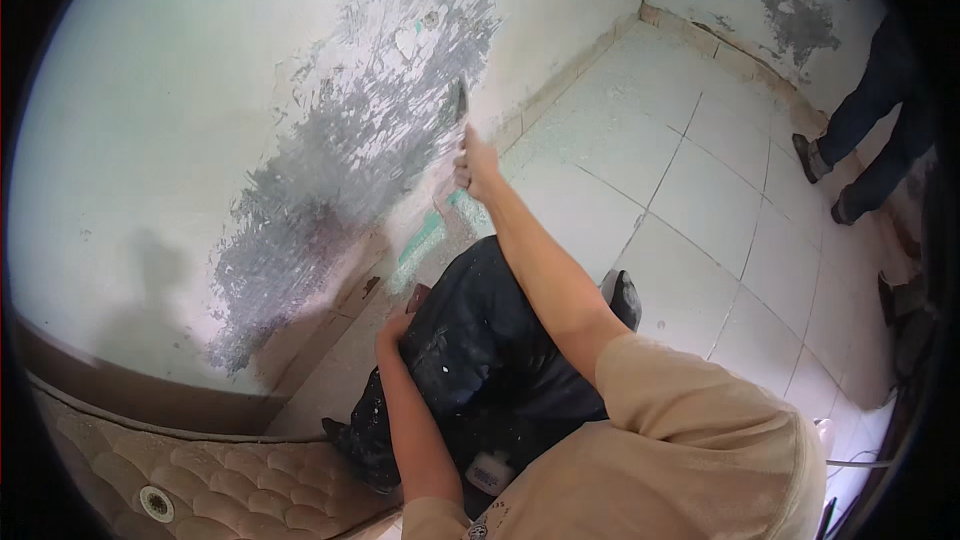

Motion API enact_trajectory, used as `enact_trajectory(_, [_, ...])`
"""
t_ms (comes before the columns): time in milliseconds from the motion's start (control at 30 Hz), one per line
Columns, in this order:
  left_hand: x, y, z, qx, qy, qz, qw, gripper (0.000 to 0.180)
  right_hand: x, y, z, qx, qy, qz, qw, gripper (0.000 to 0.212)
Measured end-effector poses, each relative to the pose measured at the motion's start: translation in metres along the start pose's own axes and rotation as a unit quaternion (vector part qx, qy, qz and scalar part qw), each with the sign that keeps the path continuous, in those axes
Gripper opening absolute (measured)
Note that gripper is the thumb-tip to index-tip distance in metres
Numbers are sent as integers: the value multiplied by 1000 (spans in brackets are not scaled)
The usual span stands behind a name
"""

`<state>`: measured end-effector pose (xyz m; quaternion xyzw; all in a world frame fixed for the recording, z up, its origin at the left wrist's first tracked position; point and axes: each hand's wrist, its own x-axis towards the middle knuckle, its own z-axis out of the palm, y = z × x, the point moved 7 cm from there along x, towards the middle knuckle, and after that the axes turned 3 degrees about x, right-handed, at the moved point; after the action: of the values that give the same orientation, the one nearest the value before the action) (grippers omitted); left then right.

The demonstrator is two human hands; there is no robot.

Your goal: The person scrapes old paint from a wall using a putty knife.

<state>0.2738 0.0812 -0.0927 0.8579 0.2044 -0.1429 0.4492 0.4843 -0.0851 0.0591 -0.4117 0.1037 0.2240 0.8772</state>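
Observation:
My right hand (478, 166) grips a scraper (462, 102) and holds its dark blade against the wall (150, 140). The blade lies at the right edge of a broad patch (350, 155) where the pale paint is scraped down to rough grey. Low beside my bent knee, my left hand (396, 326) is closed around a small reddish-brown piece (418, 297), whose kind I cannot make out; my leg partly hides it. Turquoise and pale flakes (430, 240) lie along the foot of the wall below the scraper.
A quilted mattress (230, 485) lies at the lower left, near the wall. Pale floor tiles (690, 230) stretch to the right, dusted with debris. Another person's legs (875, 105) stand at the far right, near a second wall with a scraped grey patch (790, 10).

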Motion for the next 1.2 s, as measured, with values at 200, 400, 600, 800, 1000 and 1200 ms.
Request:
enact_trajectory(200, [-18,42,-2,-56,14,-48,997,47,15,-22,-16,50,14,-25,998,36])
enact_trajectory(400, [-1,22,-14,-76,67,49,994,41,-1,-3,10,15,-24,21,999,37])
enact_trajectory(600, [-5,39,-16,-77,90,81,990,36,4,-6,3,24,-31,14,999,37])
enact_trajectory(800, [-14,47,-24,-74,111,88,987,37,0,-3,2,3,-26,1,1000,37])
enact_trajectory(1000, [-14,42,-23,-58,106,73,990,39,-4,5,1,5,-25,12,1000,37])
enact_trajectory(1200, [-15,50,-25,-40,144,108,983,39,3,0,-10,28,3,-1,1000,36])
